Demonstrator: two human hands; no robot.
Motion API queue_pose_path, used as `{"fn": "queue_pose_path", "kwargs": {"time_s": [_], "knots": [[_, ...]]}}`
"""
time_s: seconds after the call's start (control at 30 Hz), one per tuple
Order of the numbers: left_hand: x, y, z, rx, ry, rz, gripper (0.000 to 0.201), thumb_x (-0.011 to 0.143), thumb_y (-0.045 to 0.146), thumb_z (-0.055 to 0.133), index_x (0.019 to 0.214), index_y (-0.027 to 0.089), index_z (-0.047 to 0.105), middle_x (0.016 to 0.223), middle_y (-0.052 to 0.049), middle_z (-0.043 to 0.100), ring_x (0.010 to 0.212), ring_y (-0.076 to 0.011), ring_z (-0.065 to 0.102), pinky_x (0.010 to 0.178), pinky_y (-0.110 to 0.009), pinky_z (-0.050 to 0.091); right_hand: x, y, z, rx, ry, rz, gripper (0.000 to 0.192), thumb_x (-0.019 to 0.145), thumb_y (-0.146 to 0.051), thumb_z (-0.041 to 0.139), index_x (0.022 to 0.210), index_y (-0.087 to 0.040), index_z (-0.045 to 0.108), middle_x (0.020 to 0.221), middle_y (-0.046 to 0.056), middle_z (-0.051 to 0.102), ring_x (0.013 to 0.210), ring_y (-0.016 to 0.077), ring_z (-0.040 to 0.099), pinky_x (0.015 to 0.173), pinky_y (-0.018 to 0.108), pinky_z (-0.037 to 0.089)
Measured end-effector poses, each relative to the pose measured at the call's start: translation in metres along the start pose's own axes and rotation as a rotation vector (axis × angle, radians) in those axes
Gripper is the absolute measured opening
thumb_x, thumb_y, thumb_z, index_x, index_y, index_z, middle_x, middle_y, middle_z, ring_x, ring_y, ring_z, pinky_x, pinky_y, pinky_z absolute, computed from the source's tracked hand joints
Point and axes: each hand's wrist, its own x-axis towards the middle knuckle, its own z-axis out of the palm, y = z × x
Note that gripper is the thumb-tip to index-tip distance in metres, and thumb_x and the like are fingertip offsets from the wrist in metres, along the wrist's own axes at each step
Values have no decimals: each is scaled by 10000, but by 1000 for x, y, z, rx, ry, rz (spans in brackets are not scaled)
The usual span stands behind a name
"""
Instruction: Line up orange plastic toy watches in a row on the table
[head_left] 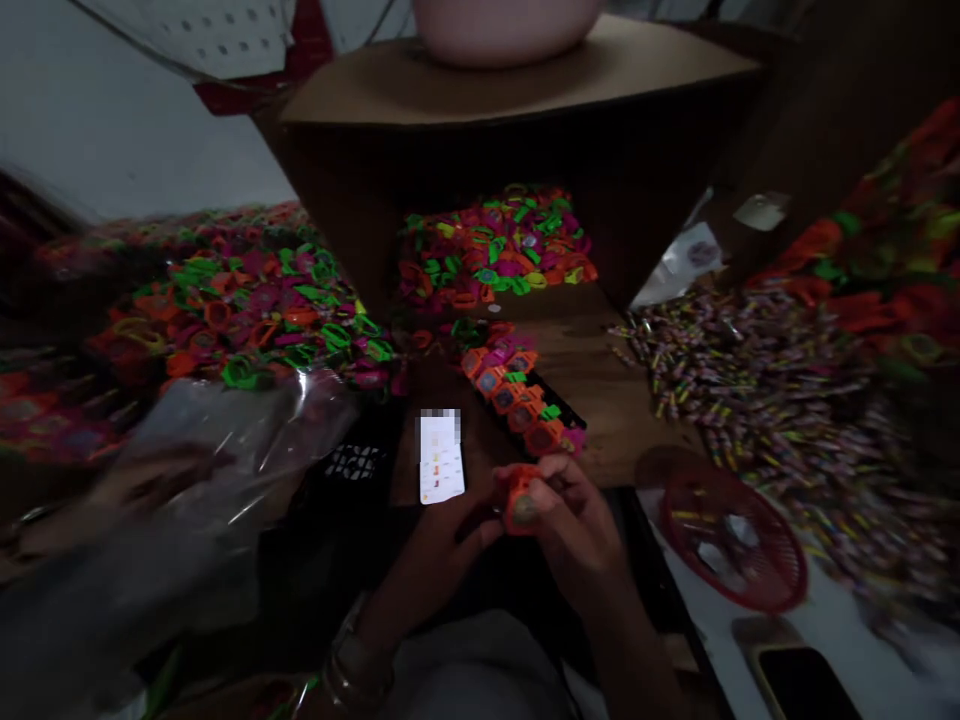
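An orange toy watch (520, 505) sits pinched between both hands, low in the middle of the view. The right hand (577, 530) is closed around it; the left hand (442, 550) presses its fingertips against its side. Just above the hands, a lit phone (441, 458) and a row of orange watches (517, 395). Right of the hands lies a red basket (739, 540).

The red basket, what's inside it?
The red basket lies tipped, its open side showing. Inside are a few small pale bits, too blurred to name. What lies under it is covered.
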Motion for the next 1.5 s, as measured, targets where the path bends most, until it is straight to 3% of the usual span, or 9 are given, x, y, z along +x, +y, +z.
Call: {"fn": "queue_pose_path", "kwargs": {"time_s": [0.3, 0.5, 0.6, 0.7, 0.87, 1.0, 1.07, 1.27, 1.5], "knots": [[35, 28, 48, 284, -214, 196, 219, 944, 278, 526, 1075, 201, 684, 1079, -80, 688, 1019, -223, 621, 893, -302, 448, -18, -14, -73, -12, 101, -144, 508, 747, -449, 778, 1198, -277, 619, 1099, 91, 741, 1004, 265, 714, 825, 394, 602], [46, 43, 56, 276, -141, 256, 321, 919, 275, 584, 1223, 211, 663, 1147, -82, 698, 1027, -230, 637, 924, -319, 467, -14, -23, -82, -324, 188, -153, 262, 704, -349, 837, 902, -224, 720, 843, 49, 767, 739, 208, 726, 685, 306, 611], [39, 31, 43, 345, 62, 207, 439, 897, 338, 629, 1321, 229, 592, 1095, -69, 709, 925, -202, 654, 860, -308, 500, 2, -32, -87, -324, 391, -246, 254, 699, -283, 843, 899, -221, 698, 843, 36, 751, 739, 184, 715, 677, 284, 596], [17, 2, 10, 530, 349, 191, 278, 927, 312, 545, 1160, 222, 667, 1039, -61, 720, 918, -188, 666, 881, -326, 521, 37, -39, -92, -217, 547, -387, 281, 637, -234, 866, 845, -190, 683, 831, 11, 722, 765, 153, 690, 749, 274, 572], [-38, -60, -55, 986, 702, -17, 479, 887, 440, 520, 1266, 152, 571, 1265, -160, 655, 1176, -310, 617, 995, -475, 500, 110, -33, -90, -116, 458, -446, 289, 537, -209, 856, 751, -179, 665, 774, -18, 713, 792, 150, 672, 800, 295, 535], [-62, -80, -62, 1077, 694, 65, 430, 931, 447, 434, 1208, 166, 603, 1232, -162, 682, 1129, -310, 659, 941, -469, 546, 148, -13, -82, -146, 346, -238, 305, 504, -249, 840, 737, -178, 657, 788, 9, 736, 773, 172, 678, 778, 327, 540], [-61, -73, -48, 1050, 565, 87, 372, 942, 403, 459, 1243, 228, 587, 1260, -101, 680, 1109, -260, 677, 915, -403, 573, 158, -2, -80, -91, 293, -177, 306, 508, -267, 831, 735, -186, 642, 785, 4, 737, 764, 165, 677, 789, 325, 538], [-2, -19, -1, 943, 429, 213, 297, 941, 349, 514, 1226, 297, 578, 1160, -1, 731, 1005, -184, 716, 810, -273, 609, 172, 20, -83, 58, 245, -98, 388, 482, -265, 840, 765, -213, 579, 751, -10, 737, 748, 174, 688, 788, 329, 554], [86, 19, 9, 916, 317, 405, 349, 949, 223, 495, 1271, 342, 563, 1388, 26, 587, 1316, -191, 527, 1072, -334, 474, 178, 34, -85, -8, 299, -77, 506, 509, -326, 852, 883, -236, 523, 808, -19, 731, 790, 184, 699, 764, 314, 555]]}}
